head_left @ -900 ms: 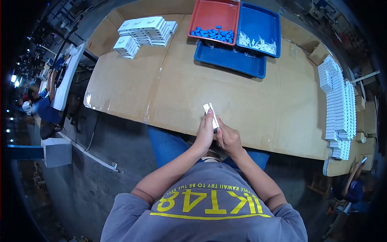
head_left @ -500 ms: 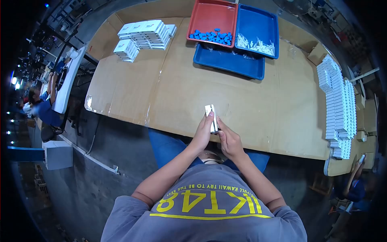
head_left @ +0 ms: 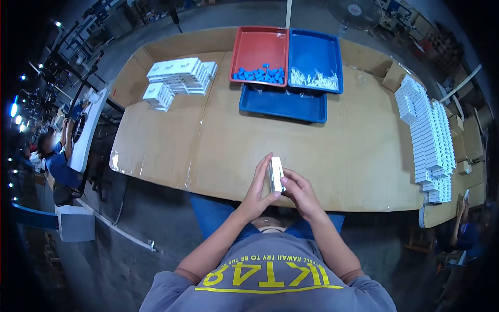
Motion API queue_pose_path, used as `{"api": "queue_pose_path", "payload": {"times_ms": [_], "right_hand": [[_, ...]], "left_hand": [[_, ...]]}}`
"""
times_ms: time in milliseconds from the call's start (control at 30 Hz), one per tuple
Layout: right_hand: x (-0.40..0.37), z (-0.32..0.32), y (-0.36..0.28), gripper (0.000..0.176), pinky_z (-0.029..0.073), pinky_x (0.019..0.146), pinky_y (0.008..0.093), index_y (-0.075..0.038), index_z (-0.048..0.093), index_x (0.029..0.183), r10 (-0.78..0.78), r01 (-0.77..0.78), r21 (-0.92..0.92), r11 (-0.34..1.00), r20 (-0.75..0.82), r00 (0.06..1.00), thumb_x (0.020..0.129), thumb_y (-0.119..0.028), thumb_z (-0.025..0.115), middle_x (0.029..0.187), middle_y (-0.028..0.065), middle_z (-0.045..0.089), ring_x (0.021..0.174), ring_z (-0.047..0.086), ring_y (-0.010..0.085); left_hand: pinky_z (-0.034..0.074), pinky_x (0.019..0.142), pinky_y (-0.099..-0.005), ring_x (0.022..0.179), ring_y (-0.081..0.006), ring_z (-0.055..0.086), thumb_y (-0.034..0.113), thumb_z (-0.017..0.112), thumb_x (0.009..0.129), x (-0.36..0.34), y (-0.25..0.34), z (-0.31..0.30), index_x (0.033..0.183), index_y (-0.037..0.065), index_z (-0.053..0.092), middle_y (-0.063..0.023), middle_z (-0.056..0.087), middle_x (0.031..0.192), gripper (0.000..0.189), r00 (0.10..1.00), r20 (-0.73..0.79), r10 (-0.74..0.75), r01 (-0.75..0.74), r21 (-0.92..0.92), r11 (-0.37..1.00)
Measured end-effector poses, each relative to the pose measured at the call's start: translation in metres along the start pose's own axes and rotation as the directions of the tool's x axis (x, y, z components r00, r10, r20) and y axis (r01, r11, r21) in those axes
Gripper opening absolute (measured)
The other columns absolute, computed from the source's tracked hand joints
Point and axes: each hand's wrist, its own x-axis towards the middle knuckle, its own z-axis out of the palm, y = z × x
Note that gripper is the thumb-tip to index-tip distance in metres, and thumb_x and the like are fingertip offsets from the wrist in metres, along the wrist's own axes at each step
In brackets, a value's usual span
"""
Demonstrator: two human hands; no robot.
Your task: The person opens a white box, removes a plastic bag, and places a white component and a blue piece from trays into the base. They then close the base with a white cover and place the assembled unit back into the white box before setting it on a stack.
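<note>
A small white rectangular plastic case [head_left: 276, 172] is held upright between my two hands, above the table's near edge. My left hand [head_left: 253, 195] is closed along its left side, with the thumb near the bottom end. From the right, my right hand [head_left: 303, 196] grips the case with bent fingers and the thumb side against it. A narrow white face of the case points up at me, and a dark gap shows along its side. Its other faces are hidden by my fingers.
On the cardboard-covered table [head_left: 228, 143] stand a red tray [head_left: 261, 48] of small blue pieces [head_left: 258, 76], a blue tray [head_left: 315, 48] of white sticks [head_left: 315, 80] and a lower blue tray [head_left: 283, 107]. White case stacks stand left [head_left: 179, 73] and right [head_left: 430, 140]. Co-workers sit at both sides.
My hands have turned the case, so a different face shows. My left thumb has moved from its top face down to its lower end. The view has tilted, putting the table lower in frame.
</note>
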Motion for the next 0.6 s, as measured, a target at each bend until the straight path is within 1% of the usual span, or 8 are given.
{"api": "queue_pose_path", "payload": {"times_ms": [67,100,200,233,333,367,467,600], "right_hand": [[0.002,0.005,0.008,0.049,0.049,0.109,0.0356,0.000,0.053,0.146,-0.145,0.143,-0.056,0.988,-0.021,0.989,0.102,-0.016,0.067,0.142,0.0118,0.060,0.131,0.058,0.0203],[0.002,0.007,0.011,0.058,0.044,0.116,0.0390,0.002,0.048,0.149,-0.203,0.202,-0.028,0.979,-0.016,0.979,0.096,-0.005,0.071,0.151,0.0149,0.053,0.140,0.053,0.0248],[0.000,0.016,0.019,0.064,0.040,0.120,0.0409,0.002,0.043,0.152,-0.425,0.419,-0.292,0.860,0.046,0.904,0.094,-0.004,0.071,0.158,0.0178,0.045,0.145,0.048,0.0280],[-0.001,0.020,0.020,0.058,0.035,0.123,0.0435,0.003,0.048,0.149,-0.486,0.465,-0.331,0.822,0.019,0.874,0.095,-0.007,0.070,0.160,0.0204,0.043,0.149,0.043,0.0304],[-0.011,0.034,0.012,0.051,0.036,0.122,0.0436,0.004,0.056,0.143,-0.633,0.473,-0.637,0.609,-0.031,0.774,0.095,-0.008,0.071,0.158,0.0243,0.045,0.147,0.046,0.0356],[-0.011,0.037,0.013,0.048,0.039,0.120,0.0446,0.006,0.058,0.141,-0.666,0.522,-0.583,0.623,-0.044,0.745,0.098,-0.012,0.070,0.155,0.0273,0.048,0.145,0.049,0.0388],[-0.017,0.042,0.018,0.051,0.043,0.117,0.0455,0.009,0.054,0.145,-0.721,0.586,-0.561,0.584,-0.027,0.692,0.101,-0.013,0.068,0.155,0.0309,0.049,0.144,0.050,0.0424],[-0.022,0.039,0.021,0.053,0.045,0.115,0.0459,0.012,0.049,0.148,-0.768,0.624,-0.617,0.480,0.048,0.638,0.104,-0.013,0.063,0.156,0.0340,0.045,0.144,0.048,0.0455]], "left_hand": [[0.018,0.129,-0.0441,0.158,-0.0348,0.025,0.039,0.058,0.101,-0.003,-0.014,0.006,0.167,0.001,0.013,-0.0222,0.028,0.167,0.088,0.994,-0.095,-0.052,0.036,-0.162,0.986],[0.022,0.127,-0.0417,0.156,-0.0324,0.029,0.050,0.042,0.110,-0.002,-0.003,0.011,0.168,0.002,0.011,-0.0206,0.031,0.166,0.081,0.982,-0.114,-0.150,0.129,-0.171,0.977],[0.028,0.124,-0.0392,0.152,-0.0292,0.034,0.055,0.034,0.113,0.004,0.001,0.018,0.168,0.004,0.010,-0.0182,0.035,0.163,0.079,0.941,-0.050,-0.335,0.287,-0.411,0.866],[0.031,0.122,-0.0374,0.148,-0.0262,0.039,0.059,0.030,0.112,0.006,0.004,0.020,0.169,0.007,0.009,-0.0154,0.039,0.160,0.080,0.948,-0.046,-0.314,0.270,-0.404,0.874],[0.031,0.122,-0.0374,0.148,-0.0256,0.039,0.061,0.031,0.111,0.008,0.018,0.032,0.170,0.010,0.010,-0.0149,0.039,0.159,0.080,0.966,-0.126,-0.226,0.156,-0.414,0.897],[0.032,0.121,-0.0367,0.146,-0.0245,0.039,0.063,0.032,0.110,0.010,0.025,0.037,0.170,0.013,0.010,-0.0144,0.040,0.158,0.081,0.964,-0.170,-0.205,0.117,-0.423,0.899],[0.030,0.122,-0.0369,0.146,-0.0245,0.039,0.066,0.034,0.108,0.009,0.036,0.045,0.170,0.010,0.009,-0.0151,0.040,0.158,0.086,0.967,-0.206,-0.152,0.053,-0.422,0.905],[0.027,0.123,-0.0369,0.147,-0.0250,0.039,0.070,0.036,0.106,0.005,0.035,0.045,0.169,0.005,0.009,-0.0167,0.038,0.160,0.094,0.975,-0.198,-0.101,0.021,-0.370,0.929]]}}
